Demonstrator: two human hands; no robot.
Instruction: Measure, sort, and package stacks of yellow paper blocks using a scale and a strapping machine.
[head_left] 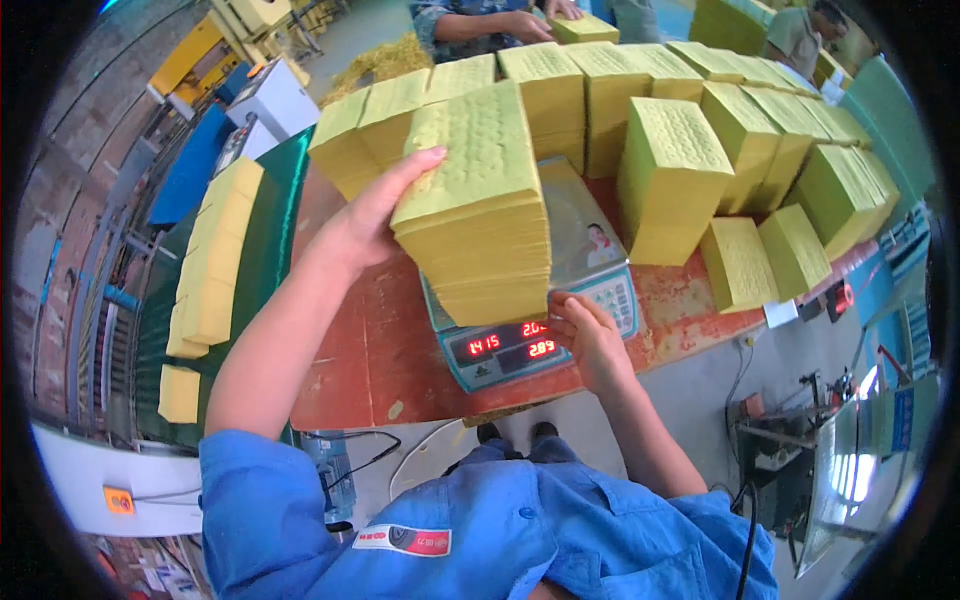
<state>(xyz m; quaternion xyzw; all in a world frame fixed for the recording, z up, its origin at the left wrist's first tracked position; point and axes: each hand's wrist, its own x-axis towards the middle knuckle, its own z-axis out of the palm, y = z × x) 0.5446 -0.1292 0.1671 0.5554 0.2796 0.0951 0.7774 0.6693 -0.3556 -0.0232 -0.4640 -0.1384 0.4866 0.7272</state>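
A thick stack of yellow embossed paper sheets (483, 205) rests on an electronic scale (520, 345) with a red lit display. My left hand (370, 215) presses flat against the stack's left side, fingers up along its top edge. At the stack's lower right corner, my right hand (585, 330) touches the bottom sheets with its fingers over the scale's keypad. Both blue sleeves come in from the lower edge.
Many more yellow paper stacks (670, 175) crowd the red table (350, 350) behind and right of the scale. Further stacks (210, 270) lie on a green surface at left. Another person's hands (520, 22) rest on a stack at the far side. Cables and a metal frame (790, 450) stand below right.
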